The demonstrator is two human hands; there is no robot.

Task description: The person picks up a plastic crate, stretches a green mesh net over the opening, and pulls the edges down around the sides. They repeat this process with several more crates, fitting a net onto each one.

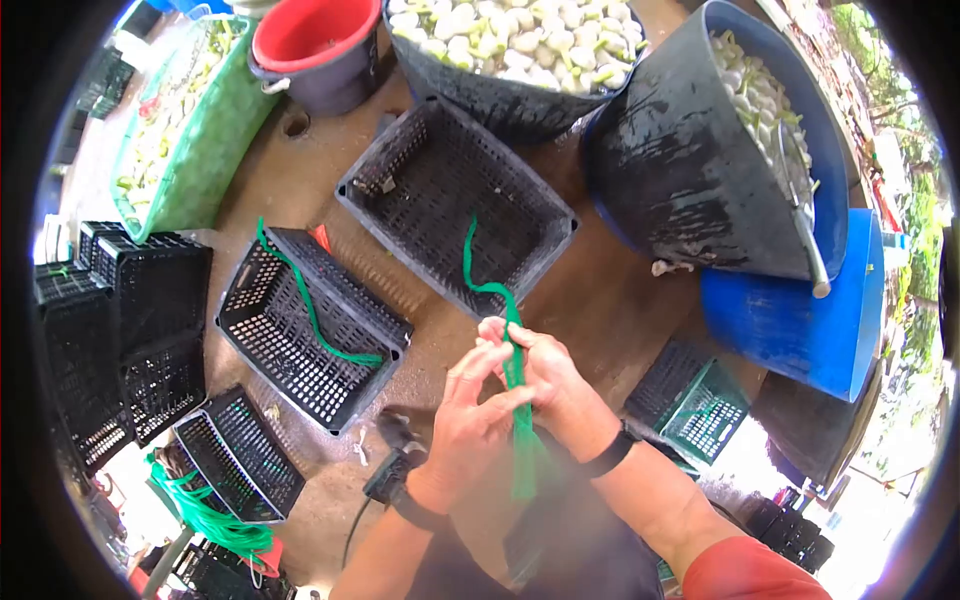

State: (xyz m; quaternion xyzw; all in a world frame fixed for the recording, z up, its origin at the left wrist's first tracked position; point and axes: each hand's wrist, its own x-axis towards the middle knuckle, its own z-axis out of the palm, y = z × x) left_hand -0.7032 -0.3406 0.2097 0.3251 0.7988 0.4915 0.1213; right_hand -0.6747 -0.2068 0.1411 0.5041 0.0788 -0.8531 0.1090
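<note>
A green mesh strip runs between my two hands in front of my body. Its narrow upper part curls over the near rim of a black plastic crate, while the wider lower part hangs toward my lap, blurred. My right hand grips the strip, with thumb and fingers closed on it. Beside it, my left hand has bent fingers and a thumb reaching to the strip's edge; whether it pinches the mesh is hard to make out. A second green mesh strip lies in a smaller black crate to the left.
Dark tubs of white bulbs with green stems stand ahead, one tilted tub at right beside a blue barrel. A green net sack, red bucket, stacked crates and green strips are leftward.
</note>
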